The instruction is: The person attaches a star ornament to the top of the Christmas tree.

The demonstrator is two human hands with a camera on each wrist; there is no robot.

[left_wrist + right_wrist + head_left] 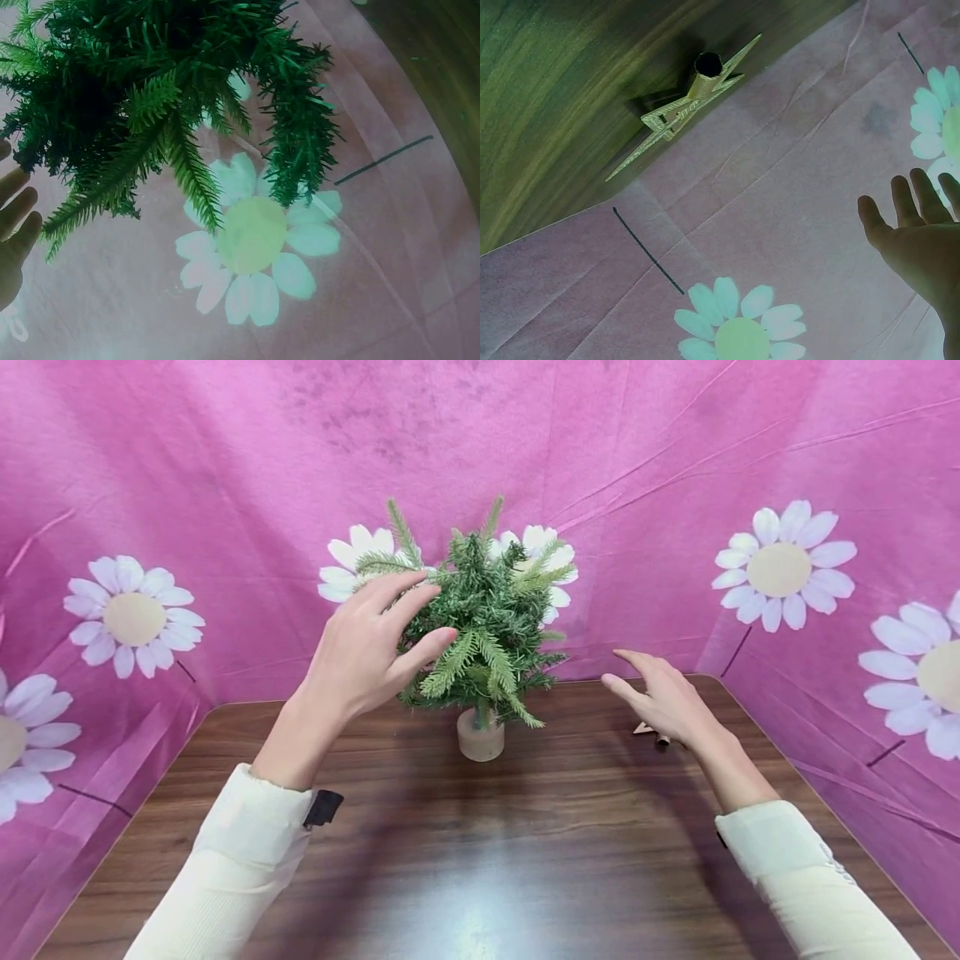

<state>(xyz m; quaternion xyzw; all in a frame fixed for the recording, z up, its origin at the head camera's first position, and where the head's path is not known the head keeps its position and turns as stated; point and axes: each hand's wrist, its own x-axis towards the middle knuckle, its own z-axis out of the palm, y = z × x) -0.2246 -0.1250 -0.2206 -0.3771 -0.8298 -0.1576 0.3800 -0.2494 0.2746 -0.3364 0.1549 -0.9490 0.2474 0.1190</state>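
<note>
A small artificial Christmas tree (483, 602) with dark and light green sprigs stands upright on a round wooden base (481, 737). My left hand (367, 639) is at its left side, fingers spread and slightly bent; whether they touch the needles, I cannot tell. In the left wrist view, branches (161, 112) fill the top, with fingertips at the left edge. My right hand (663, 697) hovers right of the tree, holding nothing, fingers extended. Below it a gold star tree topper (679, 112) with a hollow tube lies on the table, partly hidden by the hand in the head view.
The brown wood-grain table (480, 827) ends at a pink cloth backdrop (262, 460) printed with white daisies, which encloses the back and both sides. A black strap end (322, 807) sticks out at the left cuff.
</note>
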